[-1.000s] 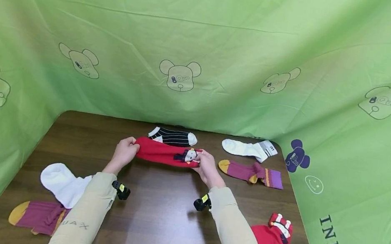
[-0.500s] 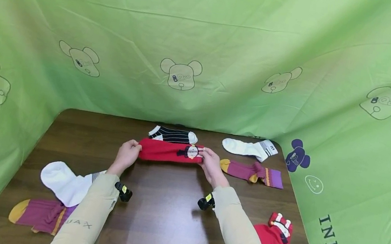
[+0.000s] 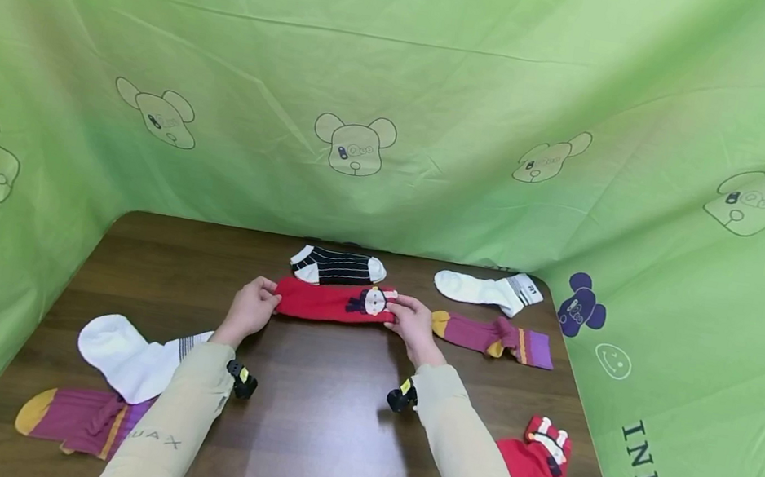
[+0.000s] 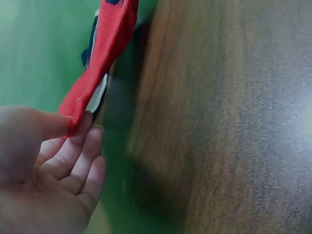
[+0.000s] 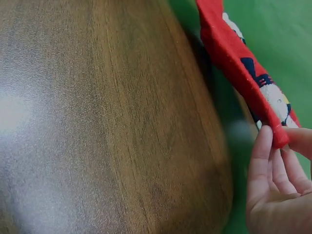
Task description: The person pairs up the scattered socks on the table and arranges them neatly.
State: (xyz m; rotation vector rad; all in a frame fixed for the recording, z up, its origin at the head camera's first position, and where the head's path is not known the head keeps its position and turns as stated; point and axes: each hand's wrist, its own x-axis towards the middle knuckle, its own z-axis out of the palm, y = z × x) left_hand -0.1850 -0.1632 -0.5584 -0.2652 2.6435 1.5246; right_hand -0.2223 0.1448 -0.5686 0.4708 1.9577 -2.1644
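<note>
A red sock (image 3: 317, 300) with a cartoon face near its right end is stretched sideways between both hands, just in front of a black-and-white striped sock (image 3: 341, 269). My left hand (image 3: 251, 308) pinches the plain end between thumb and fingers, as the left wrist view shows on the red cloth (image 4: 100, 58). At the patterned end, my right hand (image 3: 413, 328) pinches the edge; the right wrist view has the thumb and fingers on the red cloth (image 5: 231, 61). Both wrist views show the sock seen along its edge.
On the brown table (image 3: 317, 427), a white sock (image 3: 489, 291) and a purple sock (image 3: 479, 335) lie at the back right. Another red sock (image 3: 534, 463) is crumpled at right. A white sock (image 3: 134, 358) and a purple sock (image 3: 77, 419) lie at left, partly under the sleeve.
Both hands have shifted slightly right with the red sock, then lowered it a little toward the front. More of the striped sock behind it shows now.
</note>
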